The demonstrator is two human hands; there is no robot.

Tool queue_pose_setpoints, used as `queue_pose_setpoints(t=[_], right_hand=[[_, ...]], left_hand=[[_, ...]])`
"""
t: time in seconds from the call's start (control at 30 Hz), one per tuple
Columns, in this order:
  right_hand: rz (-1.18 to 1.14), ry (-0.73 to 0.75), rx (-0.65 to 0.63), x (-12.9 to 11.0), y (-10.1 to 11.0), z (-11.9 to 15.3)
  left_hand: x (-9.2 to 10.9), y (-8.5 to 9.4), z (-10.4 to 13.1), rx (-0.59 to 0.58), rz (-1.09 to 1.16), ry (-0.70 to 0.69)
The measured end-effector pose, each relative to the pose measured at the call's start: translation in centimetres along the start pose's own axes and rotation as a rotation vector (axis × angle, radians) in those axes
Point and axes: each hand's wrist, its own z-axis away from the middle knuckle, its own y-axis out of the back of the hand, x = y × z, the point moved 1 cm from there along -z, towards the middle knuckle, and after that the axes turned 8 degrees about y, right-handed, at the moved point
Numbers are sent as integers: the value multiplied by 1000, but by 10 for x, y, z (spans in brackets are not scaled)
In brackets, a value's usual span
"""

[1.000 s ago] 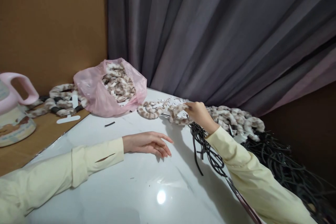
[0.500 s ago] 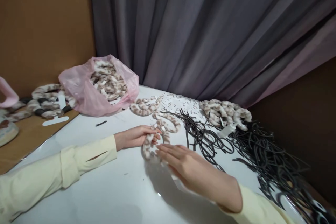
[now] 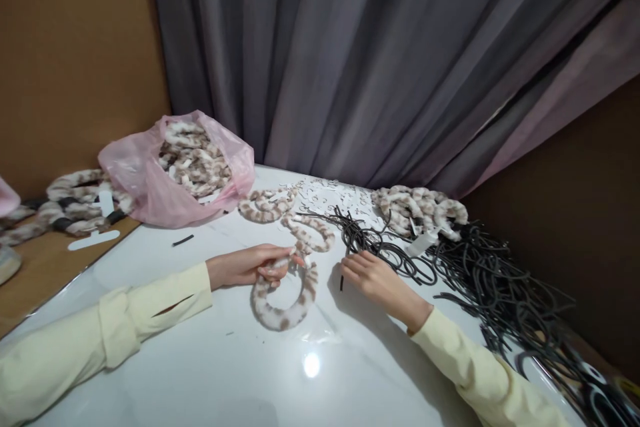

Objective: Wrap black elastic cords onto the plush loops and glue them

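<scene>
Brown-and-white plush loop (image 3: 285, 318) lies on the white table (image 3: 200, 367), its twelve-o'clock part pinched in the left hand (image 3: 250, 265). Apart, at three o'clock, the right hand (image 3: 377, 282) reaches black cords (image 3: 367, 240), grip unclear; seemingly selecting one, which calls for freeing a single strand.
</scene>
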Motion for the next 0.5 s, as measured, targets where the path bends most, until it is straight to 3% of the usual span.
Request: queue_pose_setpoints(t=[0.17,0.27,0.4,0.5], right_hand=[[-456,-453,569,25,40,-2],[-764,-673,831,32,69,-2],[-982,-717,967,34,93,0],[-1120,-658,892,26,99,-1]], left_hand=[[-1,1,0,-2,-28,25],[2,-2,4,31,-19,55],[9,-15,11,-14,-56,52],[14,-31,14,6,-126,-2]])
